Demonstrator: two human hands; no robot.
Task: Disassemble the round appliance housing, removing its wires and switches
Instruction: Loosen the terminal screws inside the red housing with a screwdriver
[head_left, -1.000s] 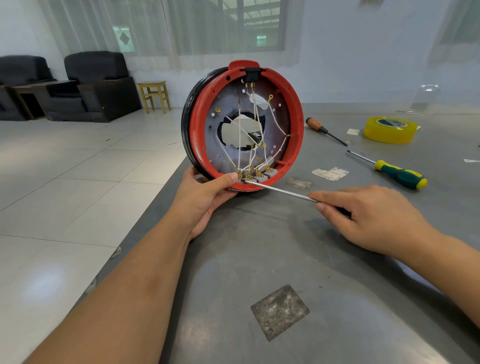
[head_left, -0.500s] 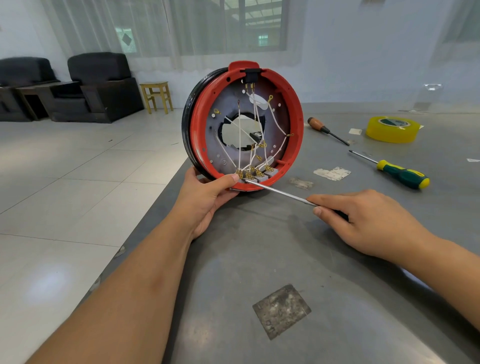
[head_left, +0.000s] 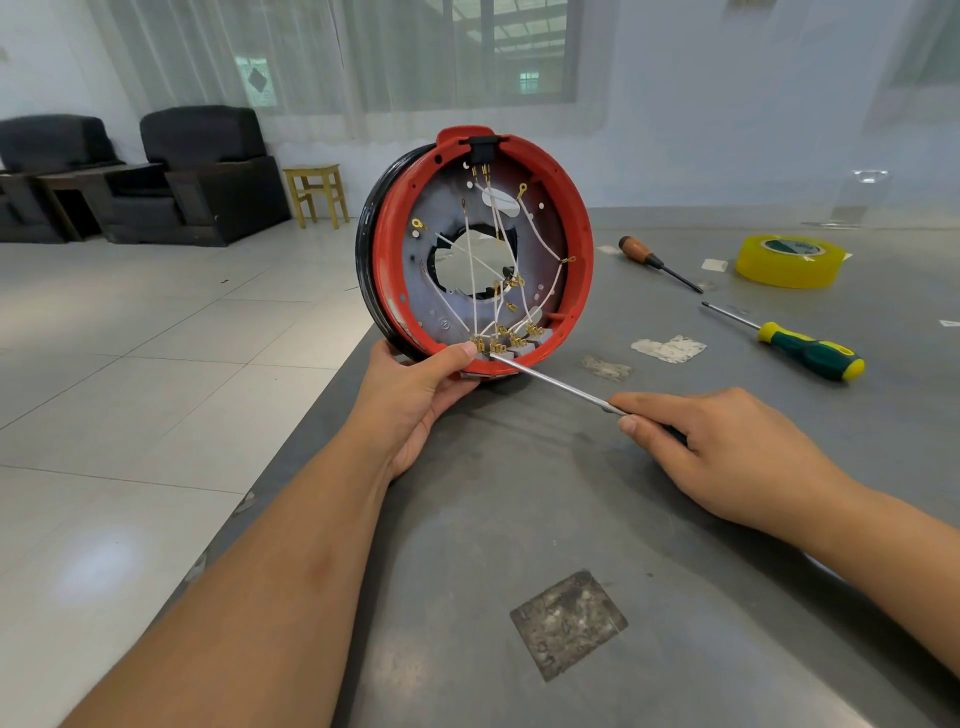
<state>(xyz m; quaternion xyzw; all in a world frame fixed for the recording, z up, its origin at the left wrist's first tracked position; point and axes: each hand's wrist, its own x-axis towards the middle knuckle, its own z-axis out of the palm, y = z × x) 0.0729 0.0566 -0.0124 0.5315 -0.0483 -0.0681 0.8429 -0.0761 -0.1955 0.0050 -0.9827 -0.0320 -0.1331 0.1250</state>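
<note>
red round housing | upright on edge, open face to camera | white wires crisscross inside

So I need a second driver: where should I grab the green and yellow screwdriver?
Take the green and yellow screwdriver by its thick handle, from above. It lies flat on the table, thin shaft pointing away toward the brown-handled screwdriver.

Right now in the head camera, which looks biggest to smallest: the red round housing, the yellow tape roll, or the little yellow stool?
1. Red round housing, by far.
2. Yellow tape roll.
3. Yellow stool, but it stands far back, so only looks smallest.
</note>
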